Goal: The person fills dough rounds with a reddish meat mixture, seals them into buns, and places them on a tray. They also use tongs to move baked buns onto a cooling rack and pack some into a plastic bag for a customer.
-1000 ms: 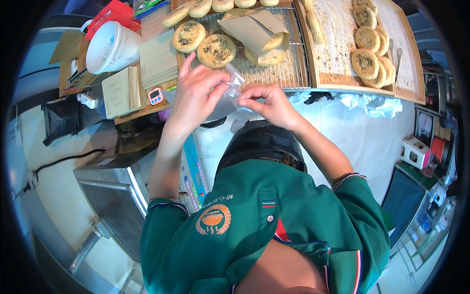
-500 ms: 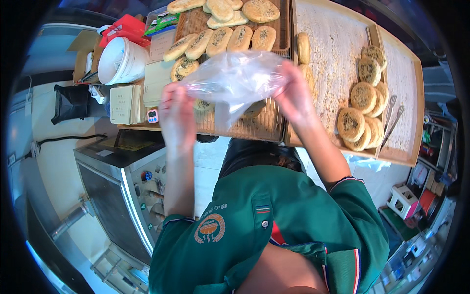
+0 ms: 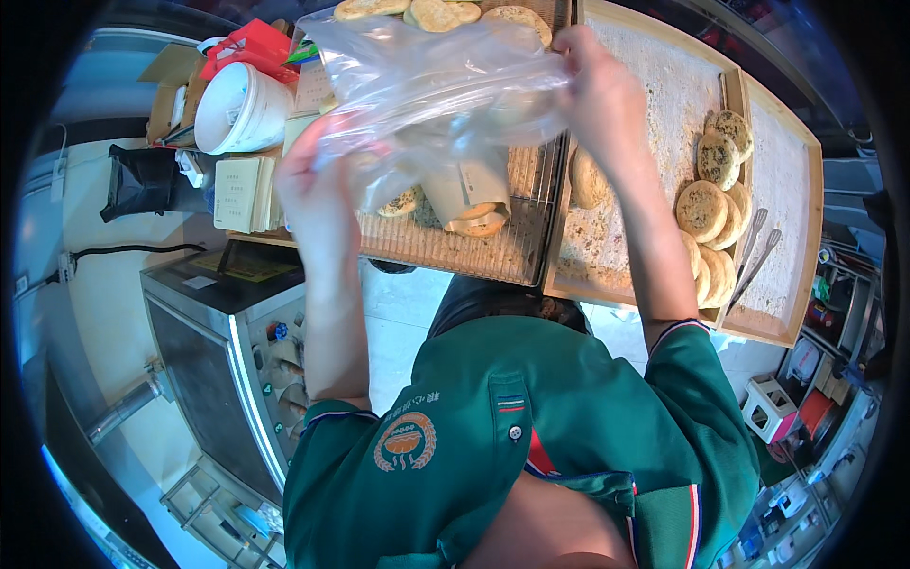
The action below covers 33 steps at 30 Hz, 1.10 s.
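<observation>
A clear plastic bag is spread wide in the air over the wire rack. My left hand grips its left end, and my right hand is closed on its right end. Below the bag a brown paper sleeve lies on the rack with a round flatbread showing at its mouth. More flatbreads lie behind the bag, largely hidden by it. To the right of my right forearm, several seeded round breads lie in overlapping rows on a wooden tray.
Two metal tongs or turners lie on the right tray. At the left are a white bucket, a stack of paper bags, a red bag and a cardboard box. A steel appliance stands at lower left.
The plastic bag was bunched between my hands low near the rack's front edge; my hands have moved apart and upward, spreading it out and raising it over the breads.
</observation>
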### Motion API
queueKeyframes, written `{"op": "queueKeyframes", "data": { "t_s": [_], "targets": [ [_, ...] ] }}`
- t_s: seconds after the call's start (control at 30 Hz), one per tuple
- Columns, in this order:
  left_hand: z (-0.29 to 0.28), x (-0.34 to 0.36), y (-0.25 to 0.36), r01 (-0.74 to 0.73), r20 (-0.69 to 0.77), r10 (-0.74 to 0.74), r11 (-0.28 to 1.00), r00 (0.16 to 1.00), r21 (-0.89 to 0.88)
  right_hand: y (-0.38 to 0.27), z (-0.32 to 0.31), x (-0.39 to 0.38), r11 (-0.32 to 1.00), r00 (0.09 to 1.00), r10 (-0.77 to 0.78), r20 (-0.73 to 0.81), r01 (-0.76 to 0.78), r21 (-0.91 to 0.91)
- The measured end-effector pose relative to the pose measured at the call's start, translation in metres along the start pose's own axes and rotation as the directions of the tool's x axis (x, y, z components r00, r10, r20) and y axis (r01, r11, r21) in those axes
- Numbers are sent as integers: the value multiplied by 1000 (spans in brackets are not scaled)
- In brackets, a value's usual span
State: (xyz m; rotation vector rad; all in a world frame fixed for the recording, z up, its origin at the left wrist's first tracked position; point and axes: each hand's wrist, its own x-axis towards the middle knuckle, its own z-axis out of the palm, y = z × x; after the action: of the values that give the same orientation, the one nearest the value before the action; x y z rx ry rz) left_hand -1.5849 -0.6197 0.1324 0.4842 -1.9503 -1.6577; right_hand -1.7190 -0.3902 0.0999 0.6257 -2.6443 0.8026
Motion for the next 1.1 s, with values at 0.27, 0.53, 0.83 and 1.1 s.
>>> {"op": "queueKeyframes", "data": {
  "t_s": [0.27, 0.53, 0.83, 1.1],
  "targets": [
    [-57, -23, -90, 68, -283, -75, 997, 956, -34, 32, 54, -34, 404, 991, -45, 122, -94, 910],
    [22, -89, -203, 345, -8, -345, 937, 939, 49, 2, 128, -119, 500, 654, 313, 688, -730, 466],
    [-28, -59, -142, 203, 73, -207, 978, 976, 54, 12, 114, -147, 67, 729, 230, 645, -673, 737],
    [6, 37, -41, -16, 249, -82, 930, 965, 367, 31, 57, -118, -215, 596, -511, 619, -786, 580]
  ]
}}
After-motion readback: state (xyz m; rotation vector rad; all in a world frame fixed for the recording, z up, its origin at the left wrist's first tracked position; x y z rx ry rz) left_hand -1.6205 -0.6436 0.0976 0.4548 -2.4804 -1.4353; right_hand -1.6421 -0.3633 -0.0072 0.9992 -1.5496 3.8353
